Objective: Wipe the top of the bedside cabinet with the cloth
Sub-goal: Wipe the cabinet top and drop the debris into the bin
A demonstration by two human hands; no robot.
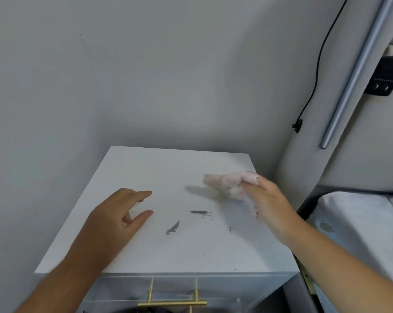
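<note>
The bedside cabinet has a flat white top in the lower middle of the head view. Dark dust streaks lie near its centre, with a second smear just to their left. My right hand is over the right part of the top, shut on a crumpled pale pink cloth that sticks out to the left of my fingers, blurred. My left hand rests on the left part of the top, fingers spread, holding nothing.
Grey walls close in behind and to the left of the cabinet. A bed with pale bedding stands to the right. A black cable and a power adapter hang on the right wall. A brass drawer handle shows below the top's front edge.
</note>
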